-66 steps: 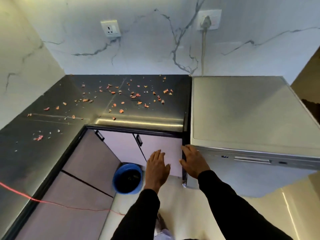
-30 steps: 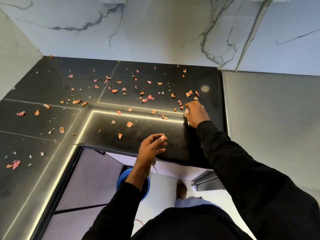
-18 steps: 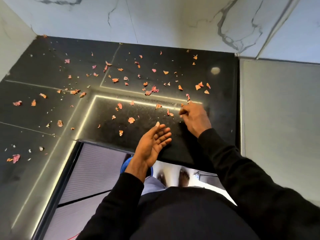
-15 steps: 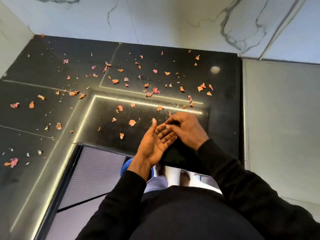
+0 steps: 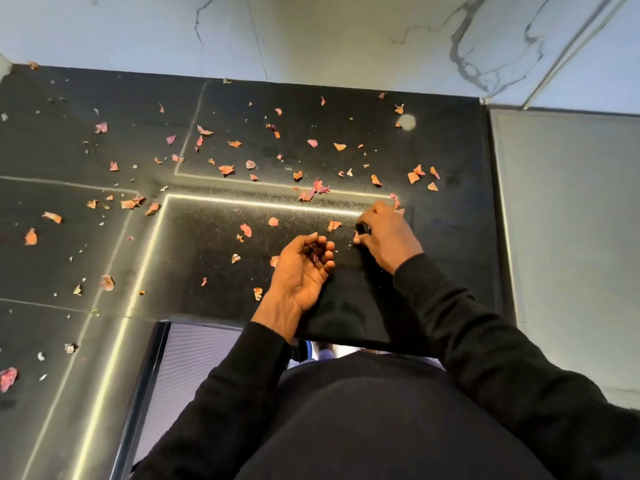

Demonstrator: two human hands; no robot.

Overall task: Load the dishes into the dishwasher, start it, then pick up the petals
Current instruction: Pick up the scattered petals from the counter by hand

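While a few petals [image 5: 317, 249] are cradled in the cupped left hand [image 5: 301, 271], another is pinched from the black worktop [image 5: 207, 306] by the right hand [image 5: 389, 233], and most of the scatter is left to be gathered; the dishwasher [image 5: 568, 237] alongside is presumed loaded and started.

Pink-orange petals [image 5: 227, 169] across black counter [image 5: 450, 150]

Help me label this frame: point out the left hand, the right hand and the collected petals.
left hand [image 5: 301, 271], head view, middle of the upturned palm.
right hand [image 5: 389, 233], head view, back of the hand, knuckles up.
collected petals [image 5: 317, 247], head view, pink scraps under the left hand's curled fingers.
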